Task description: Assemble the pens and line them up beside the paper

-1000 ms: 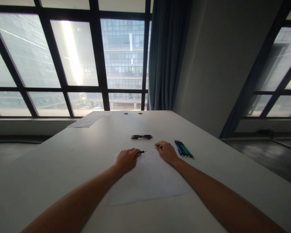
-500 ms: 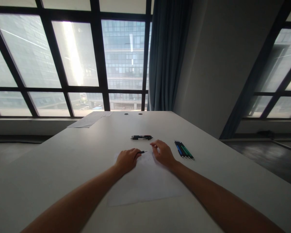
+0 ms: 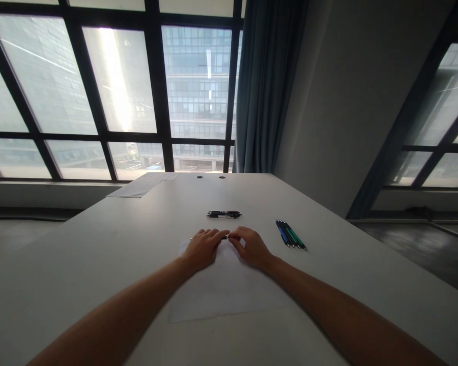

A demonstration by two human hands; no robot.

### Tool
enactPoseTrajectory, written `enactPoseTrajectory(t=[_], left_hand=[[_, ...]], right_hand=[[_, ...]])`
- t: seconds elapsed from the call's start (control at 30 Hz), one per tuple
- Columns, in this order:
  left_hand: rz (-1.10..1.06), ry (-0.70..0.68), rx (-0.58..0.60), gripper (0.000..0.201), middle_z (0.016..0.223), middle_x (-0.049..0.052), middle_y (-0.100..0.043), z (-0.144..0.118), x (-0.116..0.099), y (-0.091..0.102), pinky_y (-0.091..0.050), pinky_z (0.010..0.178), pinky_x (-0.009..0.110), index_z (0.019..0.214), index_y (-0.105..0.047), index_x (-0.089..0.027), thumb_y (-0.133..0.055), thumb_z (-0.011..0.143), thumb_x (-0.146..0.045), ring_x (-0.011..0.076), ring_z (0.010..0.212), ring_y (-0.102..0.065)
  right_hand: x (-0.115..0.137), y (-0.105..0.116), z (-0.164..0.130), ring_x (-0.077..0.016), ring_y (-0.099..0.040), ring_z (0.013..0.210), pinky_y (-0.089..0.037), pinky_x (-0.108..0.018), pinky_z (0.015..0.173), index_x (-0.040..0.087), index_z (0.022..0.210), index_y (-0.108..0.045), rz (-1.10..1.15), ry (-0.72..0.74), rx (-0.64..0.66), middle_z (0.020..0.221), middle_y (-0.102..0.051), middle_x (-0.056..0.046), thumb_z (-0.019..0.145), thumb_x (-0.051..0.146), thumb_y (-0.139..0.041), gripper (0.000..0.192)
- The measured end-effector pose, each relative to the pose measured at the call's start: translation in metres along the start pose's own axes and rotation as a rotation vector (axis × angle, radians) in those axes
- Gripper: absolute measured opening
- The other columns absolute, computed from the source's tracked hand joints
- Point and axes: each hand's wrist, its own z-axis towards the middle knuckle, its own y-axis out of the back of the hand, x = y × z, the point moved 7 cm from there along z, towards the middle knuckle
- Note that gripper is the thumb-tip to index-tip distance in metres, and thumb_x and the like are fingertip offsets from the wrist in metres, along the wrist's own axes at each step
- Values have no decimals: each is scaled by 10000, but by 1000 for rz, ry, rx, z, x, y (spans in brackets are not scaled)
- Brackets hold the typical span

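Both hands meet over the far edge of a white sheet of paper [image 3: 229,284] lying flat on the pale table [image 3: 99,244]; left hand [image 3: 203,248] knuckles up, fingers curled around a dark pen [image 3: 224,237], only a short stretch of the barrel showing between the two hands; right hand [image 3: 252,246] comes in from the other side, thumb and forefinger pinched on the pen's exposed end; the two sets of fingertips are just beside each other, nearly touching; pen held low, close over the paper, lying roughly crosswise to the view; whether it touches the sheet cannot be told; both forearms stretch out bare from the near edge of the view

Beyond the hands, near the middle of the table, a small group of black pens [image 3: 224,214] lies side by side, crosswise; to the right of the right hand, apart from it, a row of blue and green pens [image 3: 290,235] lies fanned diagonally, touching one another; far left corner of the table holds more papers [image 3: 141,185]; two small dark holes [image 3: 210,177] sit in the far edge; behind, large dark-framed windows [image 3: 152,91] and a grey-blue curtain [image 3: 267,86]
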Motion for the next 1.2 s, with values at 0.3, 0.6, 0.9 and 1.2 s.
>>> enactPoseTrajectory(t=[0.3, 0.6, 0.9, 1.2], left_hand=[[36, 49, -9, 276, 975, 55, -663, -1, -1, 5, -486, 813, 315, 1102, -589, -219, -401, 986, -385, 197, 900, -620], [85, 85, 21, 225, 952, 37, -668, -1, 1, 3, -478, 733, 275, 1046, -592, -219, -385, 981, -281, 180, 850, -639], [51, 103, 4, 249, 1027, 42, -680, -1, 4, 3, -492, 770, 306, 1086, -583, -212, -400, 919, -185, 194, 902, -645], [67, 172, 30, 248, 886, 45, -679, -2, 6, 3, -467, 701, 299, 942, -568, -196, -512, 908, -435, 212, 828, -639]], right_hand=[[4, 5, 0, -155, -573, 692, -455, -276, 684, 186, 851, -626, 55, 30, -69, 781, -625, -27, 849, 169, -554, 74], [0, 4, -1, -151, -569, 685, -449, -271, 681, 188, 823, -615, 43, -3, -63, 777, -629, -25, 823, 166, -554, 65], [-18, 3, -1, -155, -584, 676, -434, -268, 662, 185, 805, -630, -15, -165, -76, 751, -648, -19, 836, 187, -557, 79], [-17, 2, -1, -153, -581, 686, -443, -264, 668, 174, 835, -629, -45, -132, -47, 783, -649, -23, 811, 154, -589, 51]])
